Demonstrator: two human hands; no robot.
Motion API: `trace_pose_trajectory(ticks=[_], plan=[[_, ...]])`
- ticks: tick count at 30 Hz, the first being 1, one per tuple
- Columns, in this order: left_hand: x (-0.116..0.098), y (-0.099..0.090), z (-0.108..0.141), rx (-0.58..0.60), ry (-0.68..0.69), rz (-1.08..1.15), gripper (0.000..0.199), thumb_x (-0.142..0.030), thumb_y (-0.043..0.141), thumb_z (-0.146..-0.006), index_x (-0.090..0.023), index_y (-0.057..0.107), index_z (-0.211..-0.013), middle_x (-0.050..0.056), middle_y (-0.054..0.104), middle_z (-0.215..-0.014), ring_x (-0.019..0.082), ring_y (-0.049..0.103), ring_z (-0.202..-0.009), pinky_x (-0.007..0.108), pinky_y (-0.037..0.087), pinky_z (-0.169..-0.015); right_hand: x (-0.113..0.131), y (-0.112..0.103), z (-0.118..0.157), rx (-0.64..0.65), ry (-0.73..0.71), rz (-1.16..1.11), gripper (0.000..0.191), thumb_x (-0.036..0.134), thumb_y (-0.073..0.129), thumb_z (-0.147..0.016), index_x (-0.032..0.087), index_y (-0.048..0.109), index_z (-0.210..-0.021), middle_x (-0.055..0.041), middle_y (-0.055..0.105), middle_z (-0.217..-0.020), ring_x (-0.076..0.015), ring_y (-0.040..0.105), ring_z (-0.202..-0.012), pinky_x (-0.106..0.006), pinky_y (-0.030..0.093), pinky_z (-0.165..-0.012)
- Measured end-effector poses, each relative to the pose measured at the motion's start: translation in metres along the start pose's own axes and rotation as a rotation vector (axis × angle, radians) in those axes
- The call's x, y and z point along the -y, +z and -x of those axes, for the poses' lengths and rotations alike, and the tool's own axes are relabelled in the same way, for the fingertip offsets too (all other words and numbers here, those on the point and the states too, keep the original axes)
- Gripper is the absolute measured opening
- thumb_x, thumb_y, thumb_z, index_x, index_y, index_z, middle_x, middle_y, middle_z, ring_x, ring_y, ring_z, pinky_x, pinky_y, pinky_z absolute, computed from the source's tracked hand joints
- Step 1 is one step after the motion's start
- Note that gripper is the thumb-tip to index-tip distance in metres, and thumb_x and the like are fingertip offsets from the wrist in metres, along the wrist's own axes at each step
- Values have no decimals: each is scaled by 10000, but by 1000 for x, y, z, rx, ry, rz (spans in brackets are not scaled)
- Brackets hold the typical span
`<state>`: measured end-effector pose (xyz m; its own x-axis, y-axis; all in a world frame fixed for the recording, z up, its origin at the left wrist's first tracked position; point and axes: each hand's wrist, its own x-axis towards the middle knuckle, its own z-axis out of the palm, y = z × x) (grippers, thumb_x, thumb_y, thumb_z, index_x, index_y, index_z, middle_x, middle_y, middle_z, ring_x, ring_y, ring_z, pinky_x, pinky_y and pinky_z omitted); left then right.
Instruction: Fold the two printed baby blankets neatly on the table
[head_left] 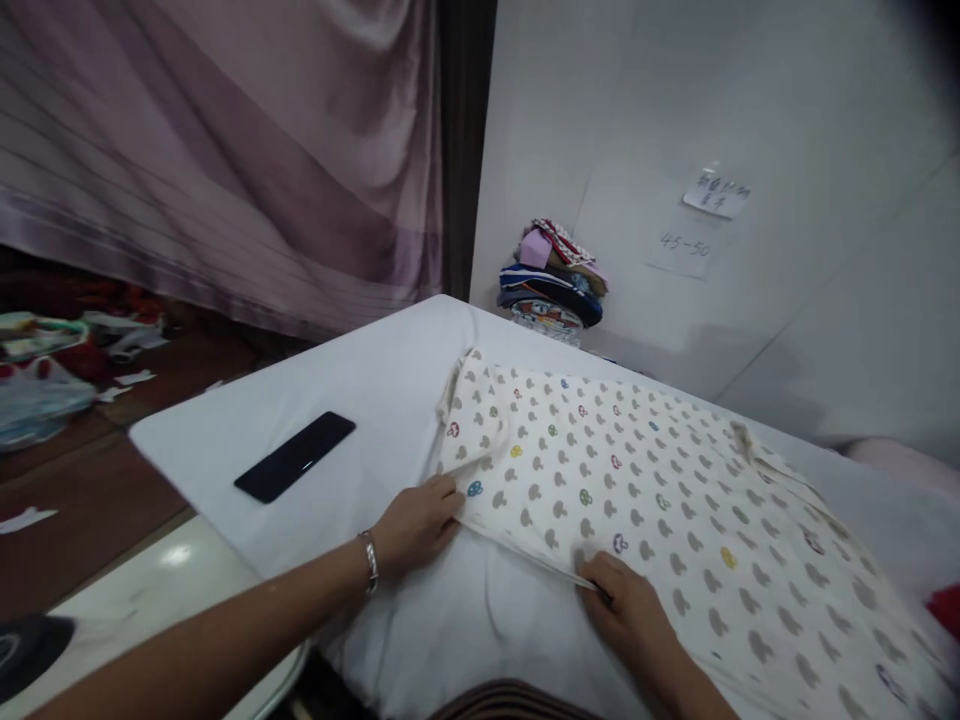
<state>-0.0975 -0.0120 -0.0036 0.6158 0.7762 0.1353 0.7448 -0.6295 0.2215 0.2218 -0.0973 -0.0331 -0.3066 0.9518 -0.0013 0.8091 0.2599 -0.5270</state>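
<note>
A cream-white garment, printed with grey and coloured mushrooms, is spread over the white-covered table. A folded part with a cuff-like end lies at its far left corner, and another narrow folded piece is on its right side. My left hand, with a silver bracelet on the wrist, is closed on the garment's near-left corner. Farther right along the same near edge, my right hand pinches the cloth between thumb and fingers. The exact kind of garment is unclear.
A black phone lies on the white table cover to the left. Against the wall stands a stack of folded clothes. A pink curtain hangs behind. Bags and scraps lie on the floor at left, beside a pale stool.
</note>
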Motion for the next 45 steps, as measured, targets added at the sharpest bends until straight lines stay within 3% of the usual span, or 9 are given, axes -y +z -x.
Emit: trace_pose_trajectory(ticks=[4, 9, 14, 21, 30, 33, 36, 41, 45], plan=[[-9, 2, 11, -82, -256, 178, 168, -314, 443, -866, -231, 568, -941, 12, 591, -948, 152, 553, -856, 254, 410, -670, -3, 3, -1, 25, -2, 35, 121, 205, 425, -803, 242, 535, -767, -17, 575, -783, -202, 569, -759, -299, 399, -657], [-9, -5, -36, -129, -330, 35, 190, -344, 486, -856, -206, 559, -963, 50, 558, -1012, 183, 540, -896, 262, 417, -641, 0, 2, 0, 12, 9, 65, 121, 190, 445, -779, 242, 551, -809, -13, 583, -805, -197, 565, -782, -291, 401, -676], [-8, 2, -80, -60, -333, -37, 279, -329, 615, -753, -158, 567, -968, 133, 535, -1091, 279, 499, -1022, 361, 436, -773, 4, 3, 4, -7, 39, 105, 136, 213, 455, -789, 238, 569, -860, -25, 592, -848, -207, 565, -817, -294, 406, -686], [6, 12, -95, -89, -555, 275, 129, -160, 577, -678, -136, 614, -800, 154, 616, -943, 287, 548, -972, 395, 395, -850, 8, 1, 5, -3, 45, 94, 159, 213, 436, -796, 236, 569, -880, -35, 584, -854, -219, 569, -826, -308, 410, -690], [53, 9, -71, -258, -734, 992, 115, -276, 566, -651, -175, 522, -617, -15, 516, -530, 150, 530, -604, 241, 409, -570, 19, -24, -3, 184, 111, -93, 115, 313, 537, -771, 227, 589, -827, 1, 591, -772, -185, 548, -723, -289, 396, -654], [54, 9, -67, -270, -712, 1248, 210, -349, 612, -617, -166, 523, -668, -9, 550, -572, 149, 547, -609, 255, 437, -581, 31, -42, -26, 241, 121, -222, 188, 369, 538, -800, 218, 633, -861, -15, 621, -798, -179, 555, -736, -280, 406, -644], [52, 10, -66, -268, -688, 1409, 294, -379, 667, -557, -156, 523, -685, -5, 555, -582, 148, 553, -600, 266, 447, -590, 49, -47, -73, 169, 139, -377, 261, 432, 510, -832, 214, 638, -897, -33, 631, -841, -167, 566, -739, -282, 439, -647], [54, 14, -65, -285, -683, 1574, 261, -306, 684, -533, -157, 516, -665, -30, 543, -564, 103, 502, -526, 226, 399, -532, 81, -21, -172, 119, 301, -689, 318, 499, 540, -809, 186, 571, -852, -63, 625, -897, -125, 595, -615, -252, 478, -511], [56, 17, -66, -324, -649, 1574, 195, -244, 649, -565, -151, 548, -703, -38, 557, -578, 90, 493, -519, 206, 379, -518, 96, 0, -226, 80, 469, -766, 381, 560, 523, -803, 180, 502, -822, -37, 620, -737, -111, 574, -480, -222, 444, -411]])
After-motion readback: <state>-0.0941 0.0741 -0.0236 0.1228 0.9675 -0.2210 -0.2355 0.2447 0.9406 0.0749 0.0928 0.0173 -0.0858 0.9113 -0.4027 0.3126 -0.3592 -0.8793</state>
